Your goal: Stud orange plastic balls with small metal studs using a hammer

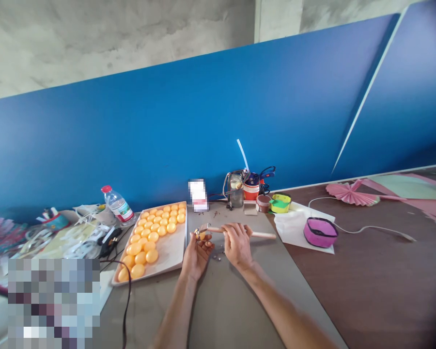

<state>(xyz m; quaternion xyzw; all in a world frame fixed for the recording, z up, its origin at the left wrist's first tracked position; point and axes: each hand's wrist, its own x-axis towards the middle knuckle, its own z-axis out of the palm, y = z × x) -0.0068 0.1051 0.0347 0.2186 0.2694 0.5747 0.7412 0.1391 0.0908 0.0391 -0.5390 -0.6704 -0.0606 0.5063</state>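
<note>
My right hand [238, 246] is closed around the pale wooden handle of a slim tool [264, 235]. The tool lies nearly level, its head pointing left towards my other hand; I cannot make out what kind of head it is. My left hand [195, 257] has its fingers curled around an orange ball [202, 236], mostly hidden by them. A small shiny piece [197, 232] shows at the thumb tip, too small to name. Left of this hand, a shallow white tray [172, 249] carries rows of similar orange balls [151, 256].
Small shiny bits [216, 258] lie on the grey mat [225, 300]. Behind stand a glass jar [236, 191], an orange cup [251, 192] and a yellow-green container [280, 203]. A purple container [320, 233] sits right, a water bottle [119, 206] left. A black cable [127, 300] crosses the left side.
</note>
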